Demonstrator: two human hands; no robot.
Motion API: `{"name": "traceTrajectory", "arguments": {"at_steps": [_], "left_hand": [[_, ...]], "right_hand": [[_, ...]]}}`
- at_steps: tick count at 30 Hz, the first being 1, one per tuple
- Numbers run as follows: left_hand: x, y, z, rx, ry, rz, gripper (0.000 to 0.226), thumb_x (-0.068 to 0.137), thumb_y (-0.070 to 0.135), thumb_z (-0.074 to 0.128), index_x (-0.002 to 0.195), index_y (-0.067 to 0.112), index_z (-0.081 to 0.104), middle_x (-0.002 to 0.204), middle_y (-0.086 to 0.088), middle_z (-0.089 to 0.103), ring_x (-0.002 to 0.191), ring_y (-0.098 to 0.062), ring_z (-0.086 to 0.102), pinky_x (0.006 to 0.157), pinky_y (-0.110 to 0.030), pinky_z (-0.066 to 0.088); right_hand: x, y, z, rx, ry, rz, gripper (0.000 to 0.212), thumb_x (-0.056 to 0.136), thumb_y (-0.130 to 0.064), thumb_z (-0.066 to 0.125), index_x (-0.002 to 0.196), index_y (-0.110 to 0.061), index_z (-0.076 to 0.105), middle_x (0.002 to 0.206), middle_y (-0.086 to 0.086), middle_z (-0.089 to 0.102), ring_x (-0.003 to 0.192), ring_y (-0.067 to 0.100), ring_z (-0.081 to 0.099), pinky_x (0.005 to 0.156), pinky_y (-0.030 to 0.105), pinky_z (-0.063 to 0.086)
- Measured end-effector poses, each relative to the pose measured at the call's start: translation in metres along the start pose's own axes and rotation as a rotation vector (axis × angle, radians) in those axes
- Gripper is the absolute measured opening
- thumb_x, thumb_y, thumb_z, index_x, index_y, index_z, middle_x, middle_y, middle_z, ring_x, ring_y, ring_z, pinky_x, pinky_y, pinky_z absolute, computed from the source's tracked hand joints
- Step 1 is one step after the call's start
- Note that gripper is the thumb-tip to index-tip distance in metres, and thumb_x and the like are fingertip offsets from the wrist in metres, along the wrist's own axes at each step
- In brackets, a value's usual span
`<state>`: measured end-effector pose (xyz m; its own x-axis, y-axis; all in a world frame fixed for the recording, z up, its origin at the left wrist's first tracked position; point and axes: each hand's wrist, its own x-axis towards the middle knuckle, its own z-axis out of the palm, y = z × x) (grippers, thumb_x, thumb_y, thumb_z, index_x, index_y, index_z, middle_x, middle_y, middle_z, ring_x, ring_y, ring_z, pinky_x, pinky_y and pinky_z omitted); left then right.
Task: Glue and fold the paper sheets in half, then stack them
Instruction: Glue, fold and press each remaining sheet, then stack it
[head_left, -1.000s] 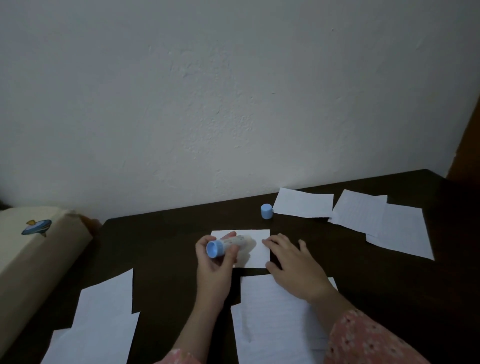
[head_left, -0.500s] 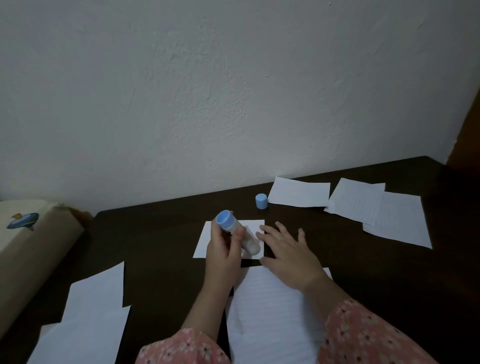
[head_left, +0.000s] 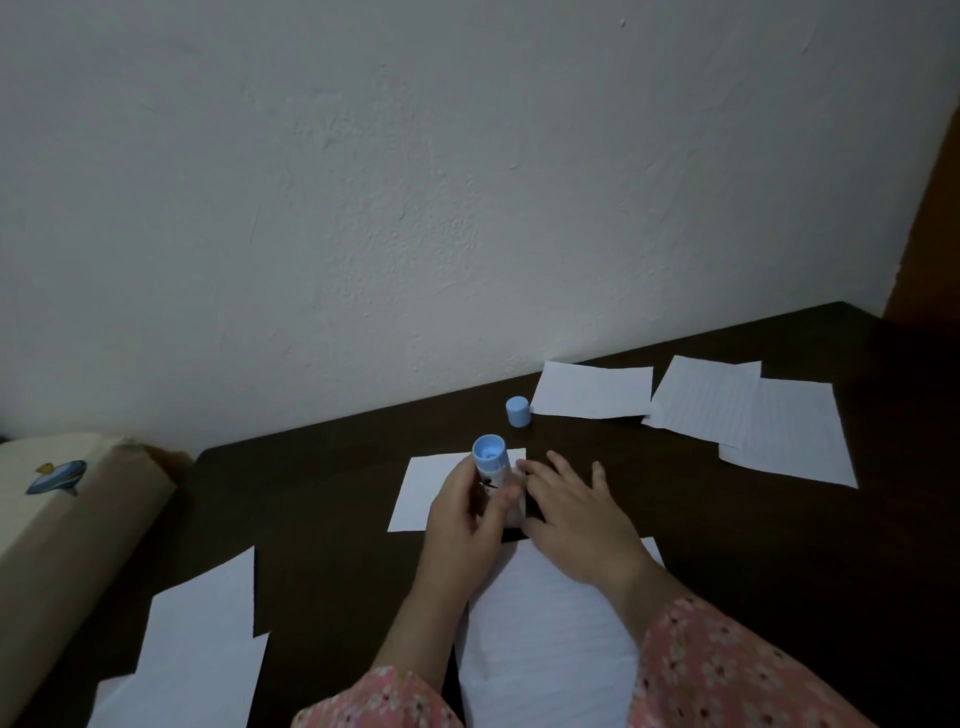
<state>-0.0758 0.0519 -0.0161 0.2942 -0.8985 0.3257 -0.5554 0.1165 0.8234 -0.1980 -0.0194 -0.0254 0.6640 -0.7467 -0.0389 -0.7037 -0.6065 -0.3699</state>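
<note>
Dark wooden table (head_left: 332, 483) fills the lower view, its far edge against a white wall (head_left: 415, 182); a tan box w/ a blue sticker (head_left: 57, 525) sits off the table's left edge.

Paper next, biggest first. Lined sheet (head_left: 545, 654) at the near edge, under both forearms. Two overlapping sheets (head_left: 197, 649) by the near-left corner. Loose pile of lined sheets (head_left: 753, 421) toward the far-right corner, w/ one smaller folded-looking piece (head_left: 592, 389) just beside it along the far edge. Small white sheet (head_left: 431, 488) mid-table = the one being worked.

Right hand (head_left: 576, 514) lies flat, fingers spread & open, pressing at that sheet's right edge; gripping nothing. Left hand (head_left: 462, 519) has fingers wrapped round a glue stick (head_left: 491, 467), held roughly upright, blue base toward the camera, tip down at the sheet's right part. Whether the tip touches the paper: can't tell, hand hides it. Blue cap (head_left: 518, 411) stands apart near the far edge, just left of the folded piece.

Risks, prob.: light sheet is pinned on one side only, so a dragging stroke could skid or crumple it. Running past the edge would smear glue on the table, & the next sheet would stick there. Sleeve over the near sheet could shove it off the near edge. Cap off long → glue dries.
</note>
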Motion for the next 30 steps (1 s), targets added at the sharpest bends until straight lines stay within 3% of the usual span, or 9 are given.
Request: {"name": "traceTrajectory", "arguments": {"at_steps": [10,15,18,23,30], "left_hand": [[0.005,0.004,-0.005,-0.012,-0.068,-0.022,0.019,0.094,0.023,0.056,0.101,0.039,0.049,0.096,0.012,0.061,0.091,-0.002,0.059,0.079,-0.022,0.052],[0.009,0.000,-0.012,0.053,-0.064,-0.026,0.017,0.094,0.025,0.056,0.105,0.035,0.050,0.097,0.011,0.059,0.090,-0.004,0.058,0.074,-0.020,0.048],[0.008,-0.004,-0.027,0.067,-0.026,-0.082,0.019,0.093,0.025,0.057,0.106,0.037,0.049,0.100,0.014,0.058,0.093,0.002,0.056,0.074,-0.015,0.044],[0.008,-0.014,-0.054,0.112,0.018,-0.178,0.022,0.092,0.029,0.057,0.109,0.039,0.047,0.107,0.018,0.055,0.100,0.000,0.053,0.078,-0.018,0.043],[0.008,-0.021,-0.077,0.133,0.071,-0.221,0.019,0.093,0.028,0.056,0.103,0.041,0.046,0.102,0.019,0.054,0.094,0.001,0.053,0.072,-0.017,0.041]], "right_hand": [[-0.001,-0.003,-0.003,0.037,0.005,0.022,0.053,0.101,-0.042,0.029,0.152,-0.032,0.019,0.160,-0.013,0.011,0.149,0.013,-0.004,0.116,0.055,-0.005],[-0.002,-0.003,-0.005,0.042,-0.002,0.016,0.051,0.099,-0.035,0.036,0.150,-0.033,0.025,0.160,-0.013,0.011,0.149,0.013,-0.003,0.116,0.056,-0.005],[-0.003,-0.003,-0.005,0.039,-0.002,0.022,0.053,0.099,-0.034,0.038,0.149,-0.034,0.025,0.160,-0.014,0.010,0.149,0.013,-0.004,0.116,0.056,-0.005],[-0.003,-0.002,-0.004,0.030,0.002,0.024,0.053,0.099,-0.034,0.036,0.151,-0.033,0.023,0.160,-0.014,0.009,0.149,0.013,-0.005,0.116,0.056,-0.005],[-0.003,-0.003,-0.004,0.000,-0.010,0.028,0.053,0.101,-0.035,0.033,0.151,-0.034,0.019,0.161,-0.014,0.006,0.148,0.014,-0.008,0.116,0.056,-0.005]]}}
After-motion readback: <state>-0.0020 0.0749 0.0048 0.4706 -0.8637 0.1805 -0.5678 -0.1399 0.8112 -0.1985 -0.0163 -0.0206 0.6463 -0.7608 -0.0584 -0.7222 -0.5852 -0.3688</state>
